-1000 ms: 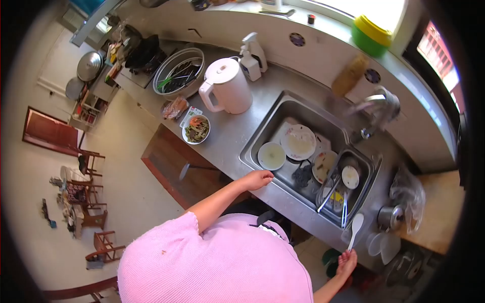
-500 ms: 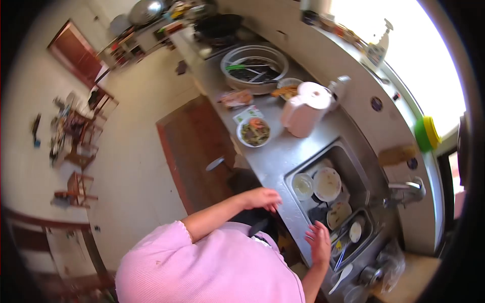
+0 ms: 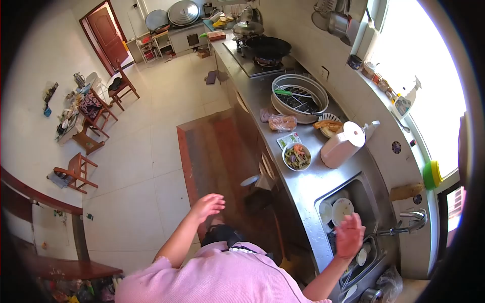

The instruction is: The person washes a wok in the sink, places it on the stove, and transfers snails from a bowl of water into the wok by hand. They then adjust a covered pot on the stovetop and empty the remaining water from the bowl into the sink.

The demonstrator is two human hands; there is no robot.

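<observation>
My left hand is raised over the floor mat, left of the counter, its fingers stretched out with nothing in them. My right hand hovers above the sink with its fingers apart; it too is bare. Behind it in the basin lie a white plate and a paler bowl, partly covered. A smaller basin beside my right wrist holds a white dish. The faucet stands to the right of the sink.
Along the counter stand a pink kettle, a bowl of vegetables, bagged food and a large metal pot. A black wok sits on the stove. Wooden chairs are at the left; a mat covers the floor.
My hands have spread farther apart: the left moved away from the counter's edge, the right rose over the sink. The view has tilted up, showing more of the room.
</observation>
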